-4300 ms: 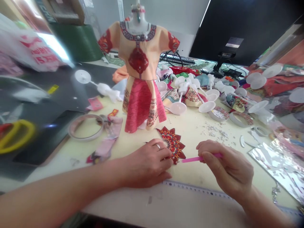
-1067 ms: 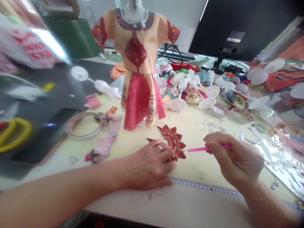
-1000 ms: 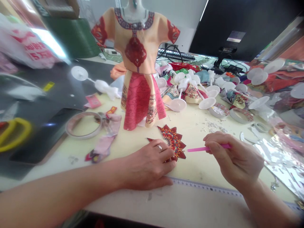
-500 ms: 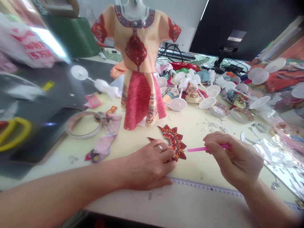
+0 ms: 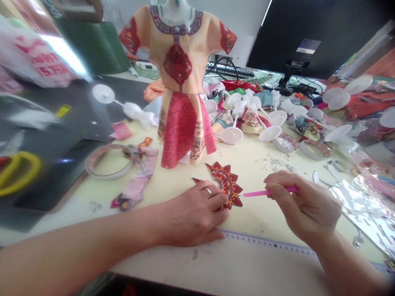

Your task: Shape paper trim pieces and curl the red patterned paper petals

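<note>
My left hand (image 5: 197, 213) rests on the table with its fingers over the lower left of a red patterned cutout (image 5: 228, 185) with pointed edges, hiding part of it. A ring is on one finger. To the right, my right hand (image 5: 305, 205) pinches a thin pink stick (image 5: 256, 193), whose tip points left, just off the cutout's right edge. Below both hands runs a ruler strip (image 5: 247, 237). Behind the cutout stands a small dress form in a cream top (image 5: 154, 53) and red skirt (image 5: 182, 131).
Tape rolls (image 5: 109, 161) and a pink fabric piece (image 5: 135, 189) lie left, near a phone (image 5: 70, 172) and yellow scissor handles (image 5: 24, 174). Small gems (image 5: 277, 163) are scattered behind my right hand. White stands (image 5: 231, 135) and fabric fill the back right, before a monitor (image 5: 308, 37).
</note>
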`<state>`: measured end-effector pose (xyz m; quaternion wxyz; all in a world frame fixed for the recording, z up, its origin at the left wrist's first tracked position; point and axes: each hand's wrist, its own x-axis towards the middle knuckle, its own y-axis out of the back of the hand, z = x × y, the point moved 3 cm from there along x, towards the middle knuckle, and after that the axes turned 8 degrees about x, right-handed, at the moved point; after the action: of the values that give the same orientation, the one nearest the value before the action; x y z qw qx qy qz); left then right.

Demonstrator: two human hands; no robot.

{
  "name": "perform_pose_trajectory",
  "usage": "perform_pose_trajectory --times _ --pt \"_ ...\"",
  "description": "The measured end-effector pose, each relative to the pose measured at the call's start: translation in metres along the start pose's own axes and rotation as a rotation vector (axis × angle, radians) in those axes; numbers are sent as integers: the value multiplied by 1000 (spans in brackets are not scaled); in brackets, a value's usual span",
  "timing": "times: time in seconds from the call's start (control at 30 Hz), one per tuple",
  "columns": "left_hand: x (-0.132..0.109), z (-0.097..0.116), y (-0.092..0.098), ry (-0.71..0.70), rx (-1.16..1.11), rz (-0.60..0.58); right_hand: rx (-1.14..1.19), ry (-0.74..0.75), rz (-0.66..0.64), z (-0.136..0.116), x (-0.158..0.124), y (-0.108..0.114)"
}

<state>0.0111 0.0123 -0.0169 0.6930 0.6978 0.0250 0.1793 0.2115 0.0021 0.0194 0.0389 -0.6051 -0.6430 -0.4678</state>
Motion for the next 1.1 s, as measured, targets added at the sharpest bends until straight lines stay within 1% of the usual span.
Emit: perform_pose_trajectory --times 0.43,0.6,0.67,0.87,1.1 --pt "0 1 1 4 10 21 -2 19 -8 -1 2 -2" --pt "0 -1 2 -2 -16 9 -24 44 -17 -2 2 -2" --pt "0 -2 4 -9 -36 31 -29 43 -17 -2 3 -1" --pt "-1 -4 11 22 -43 152 -48 70 -16 -3 4 -1" --pt "-2 -5 5 13 -31 186 -49 75 -9 -5 4 0"
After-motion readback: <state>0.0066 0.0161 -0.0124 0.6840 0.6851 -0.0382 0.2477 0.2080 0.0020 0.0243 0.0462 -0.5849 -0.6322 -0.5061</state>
